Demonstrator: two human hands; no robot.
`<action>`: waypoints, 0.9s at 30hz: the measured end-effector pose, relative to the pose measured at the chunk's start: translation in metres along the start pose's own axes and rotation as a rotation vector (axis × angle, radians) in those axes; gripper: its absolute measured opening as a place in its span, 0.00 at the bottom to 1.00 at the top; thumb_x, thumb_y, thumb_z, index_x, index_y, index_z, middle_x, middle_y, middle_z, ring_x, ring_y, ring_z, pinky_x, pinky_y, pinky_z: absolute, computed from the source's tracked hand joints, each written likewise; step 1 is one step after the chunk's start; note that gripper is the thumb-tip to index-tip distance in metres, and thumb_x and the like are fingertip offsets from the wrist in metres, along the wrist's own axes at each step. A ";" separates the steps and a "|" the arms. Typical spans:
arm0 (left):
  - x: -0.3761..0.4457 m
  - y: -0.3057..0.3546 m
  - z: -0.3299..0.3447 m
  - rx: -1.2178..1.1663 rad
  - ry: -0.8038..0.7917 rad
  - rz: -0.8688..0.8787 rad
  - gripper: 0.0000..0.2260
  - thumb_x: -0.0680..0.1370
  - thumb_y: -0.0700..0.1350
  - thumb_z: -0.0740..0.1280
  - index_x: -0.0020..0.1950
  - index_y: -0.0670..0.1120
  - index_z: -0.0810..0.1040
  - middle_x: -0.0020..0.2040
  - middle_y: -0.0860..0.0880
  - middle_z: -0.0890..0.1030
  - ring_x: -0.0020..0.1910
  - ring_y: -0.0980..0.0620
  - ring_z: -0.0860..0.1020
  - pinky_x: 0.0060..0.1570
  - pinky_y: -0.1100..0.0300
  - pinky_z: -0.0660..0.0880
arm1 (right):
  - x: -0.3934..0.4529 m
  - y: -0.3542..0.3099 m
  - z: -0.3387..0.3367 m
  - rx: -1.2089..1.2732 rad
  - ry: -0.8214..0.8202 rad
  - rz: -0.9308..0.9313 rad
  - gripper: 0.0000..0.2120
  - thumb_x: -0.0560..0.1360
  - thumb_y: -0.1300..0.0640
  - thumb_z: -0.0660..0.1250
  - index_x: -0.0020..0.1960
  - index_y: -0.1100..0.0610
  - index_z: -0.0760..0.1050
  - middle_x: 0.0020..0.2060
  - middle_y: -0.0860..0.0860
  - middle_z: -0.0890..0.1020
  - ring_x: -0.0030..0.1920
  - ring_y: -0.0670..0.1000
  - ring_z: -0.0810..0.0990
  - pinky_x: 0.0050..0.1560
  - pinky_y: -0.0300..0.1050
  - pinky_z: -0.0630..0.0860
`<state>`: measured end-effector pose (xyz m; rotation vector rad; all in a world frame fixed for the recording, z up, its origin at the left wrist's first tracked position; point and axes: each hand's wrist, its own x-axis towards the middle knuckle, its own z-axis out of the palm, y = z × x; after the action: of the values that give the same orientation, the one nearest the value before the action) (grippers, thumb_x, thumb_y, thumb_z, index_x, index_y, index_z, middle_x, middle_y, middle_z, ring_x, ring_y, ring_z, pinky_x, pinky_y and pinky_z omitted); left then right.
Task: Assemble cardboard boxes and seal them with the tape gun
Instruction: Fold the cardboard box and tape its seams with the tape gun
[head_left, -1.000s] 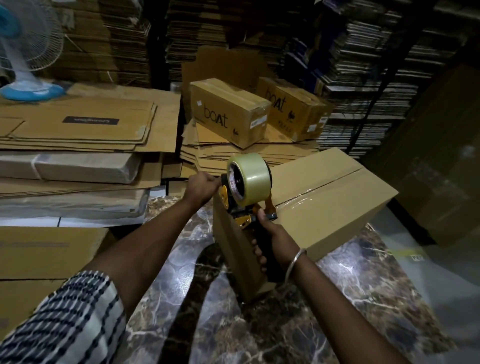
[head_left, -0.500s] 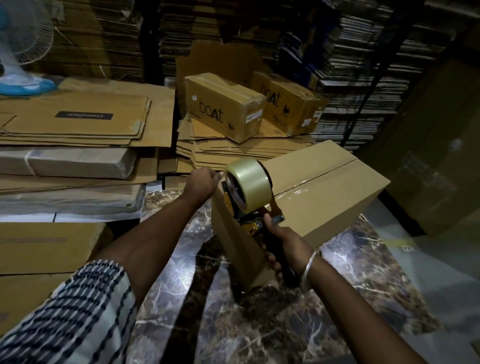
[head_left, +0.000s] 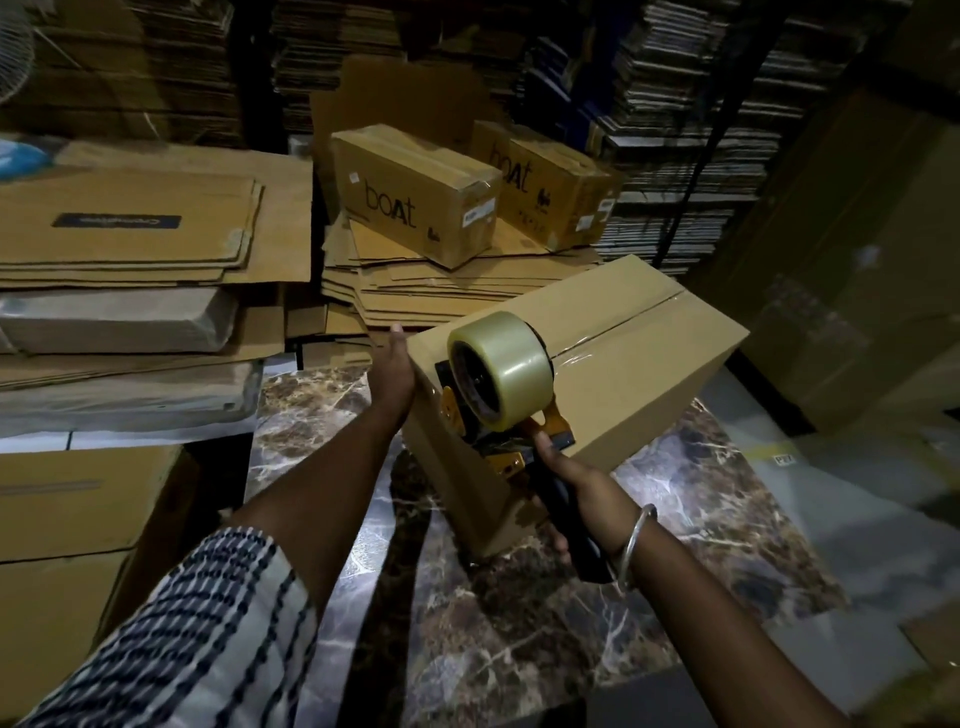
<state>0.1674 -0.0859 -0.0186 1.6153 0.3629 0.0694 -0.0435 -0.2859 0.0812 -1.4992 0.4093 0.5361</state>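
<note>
Tape gun (head_left: 501, 410) gripped by right hand (head_left: 574, 499), nose hidden behind roll; left hand (head_left: 393, 376) flat against box (head_left: 597, 374), fingertips unclear

head-worn view, angled forward and down, close over hands (head_left: 571, 493)

Matt brown cardboard box (head_left: 639, 364); glossy clear tape roll (head_left: 511, 371); polished veined marble surface (head_left: 519, 623); shiny metal bangle (head_left: 640, 540).

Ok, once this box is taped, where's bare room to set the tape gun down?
The marble top is bare in front of the box, between the two forearms, and to its right toward the table edge. Left is crowded with flat cardboard stacks; behind stand two printed boxes. The right hand holds the tape gun.
</note>
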 end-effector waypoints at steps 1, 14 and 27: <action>0.009 -0.010 0.005 -0.070 0.002 -0.063 0.39 0.72 0.79 0.51 0.55 0.47 0.82 0.53 0.43 0.84 0.54 0.43 0.80 0.60 0.47 0.75 | 0.002 0.003 -0.001 0.003 0.010 0.001 0.38 0.63 0.27 0.65 0.64 0.50 0.77 0.57 0.61 0.81 0.22 0.54 0.69 0.27 0.43 0.67; 0.034 0.004 0.027 0.262 0.029 0.032 0.33 0.80 0.67 0.43 0.75 0.49 0.67 0.74 0.41 0.69 0.72 0.39 0.69 0.70 0.39 0.65 | 0.035 -0.014 -0.008 0.088 0.027 -0.027 0.25 0.75 0.35 0.63 0.56 0.55 0.82 0.26 0.48 0.77 0.19 0.50 0.69 0.21 0.38 0.66; 0.031 0.005 -0.014 0.607 -0.433 0.783 0.32 0.79 0.69 0.50 0.78 0.54 0.66 0.79 0.54 0.62 0.80 0.50 0.51 0.73 0.38 0.56 | 0.061 -0.034 -0.006 0.064 0.055 0.034 0.30 0.67 0.29 0.66 0.48 0.55 0.79 0.25 0.48 0.75 0.19 0.50 0.67 0.25 0.39 0.63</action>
<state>0.1941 -0.0645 -0.0183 2.2270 -0.6588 0.2121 0.0265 -0.2870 0.0746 -1.4497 0.4917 0.5049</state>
